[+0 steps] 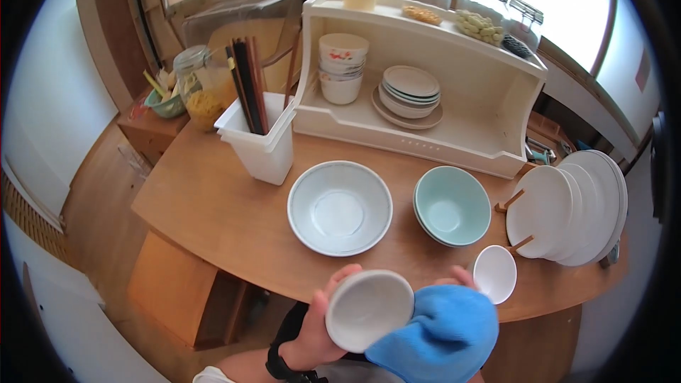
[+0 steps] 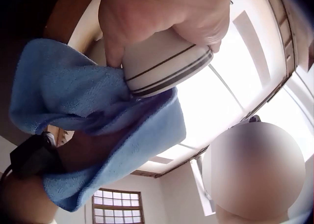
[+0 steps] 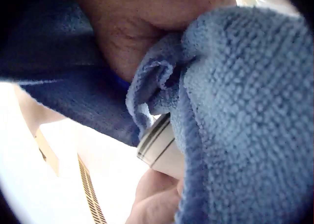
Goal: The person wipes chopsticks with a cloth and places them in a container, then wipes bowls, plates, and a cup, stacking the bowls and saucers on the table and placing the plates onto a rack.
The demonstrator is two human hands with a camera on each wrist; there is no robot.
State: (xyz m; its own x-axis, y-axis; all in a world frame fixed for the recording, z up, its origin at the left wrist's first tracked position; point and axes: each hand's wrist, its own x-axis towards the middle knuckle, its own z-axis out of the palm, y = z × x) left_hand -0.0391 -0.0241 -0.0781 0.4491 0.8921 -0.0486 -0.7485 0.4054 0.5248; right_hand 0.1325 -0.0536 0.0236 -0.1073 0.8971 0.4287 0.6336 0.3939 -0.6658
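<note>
My left hand (image 1: 312, 330) grips a small white bowl (image 1: 369, 310) by its side, tilted with its inside toward the head camera. Dark stripes run round the bowl's outside near the rim, as the left wrist view shows. A blue cloth (image 1: 440, 333) lies against the bowl's right edge. Bunched in my right hand (image 3: 142, 25), the cloth covers most of that hand in the head view, leaving only some fingertips (image 1: 462, 276) showing. Just beyond those fingertips stands a small white cup-like bowl (image 1: 495, 274) on the table.
On the wooden table (image 1: 206, 191) stand a large white bowl (image 1: 340, 209), stacked pale green bowls (image 1: 452, 206) and racked white plates (image 1: 543, 213). Chopsticks fill a white holder (image 1: 259, 149) at the left. Behind, a cream shelf (image 1: 411, 149) holds cups (image 1: 342, 67) and small plates (image 1: 410, 81), with jars on top.
</note>
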